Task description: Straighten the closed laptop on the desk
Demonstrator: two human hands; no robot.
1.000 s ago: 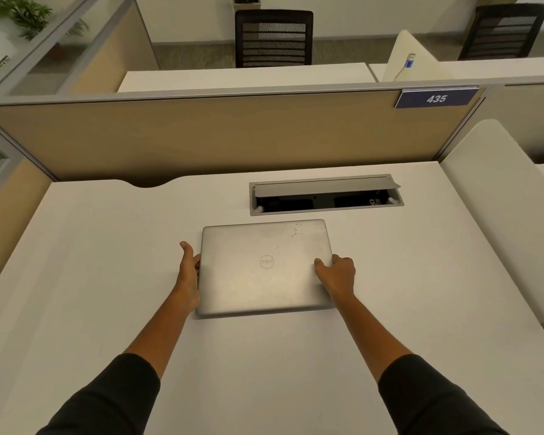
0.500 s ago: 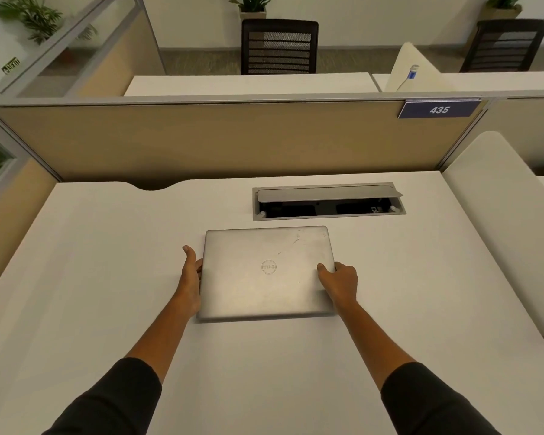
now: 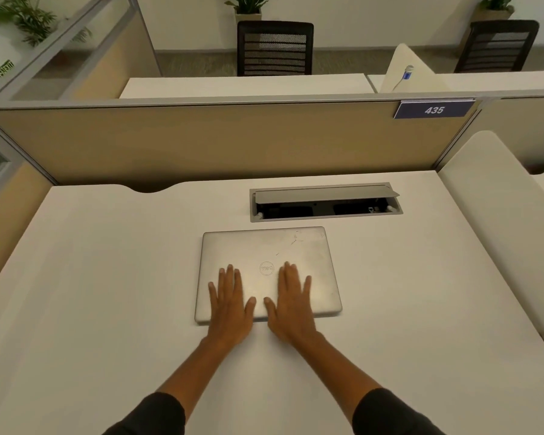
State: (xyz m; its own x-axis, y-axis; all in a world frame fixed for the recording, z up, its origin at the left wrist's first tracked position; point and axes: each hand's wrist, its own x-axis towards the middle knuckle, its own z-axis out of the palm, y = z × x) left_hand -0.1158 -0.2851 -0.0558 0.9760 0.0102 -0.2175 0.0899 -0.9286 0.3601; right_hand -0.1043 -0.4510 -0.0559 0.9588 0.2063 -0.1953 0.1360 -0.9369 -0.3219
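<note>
A closed silver laptop [image 3: 264, 249] with a round logo lies flat on the white desk [image 3: 107, 277], its edges nearly parallel to the desk's front. My left hand [image 3: 230, 302] rests palm down on the lid's near left part, fingers spread. My right hand [image 3: 291, 304] lies palm down beside it, just right of the logo, fingers spread too. Both palms overlap the laptop's near edge. Neither hand grips anything.
An open cable tray [image 3: 325, 202] with a raised grey flap is set into the desk just behind the laptop. A beige partition [image 3: 201, 142] with a "435" sign [image 3: 434, 109] closes the back. A white side panel [image 3: 500, 215] stands at the right.
Both hands left the laptop's left and right sides and now lie flat on top of the lid. The laptop's position on the desk looks about the same.
</note>
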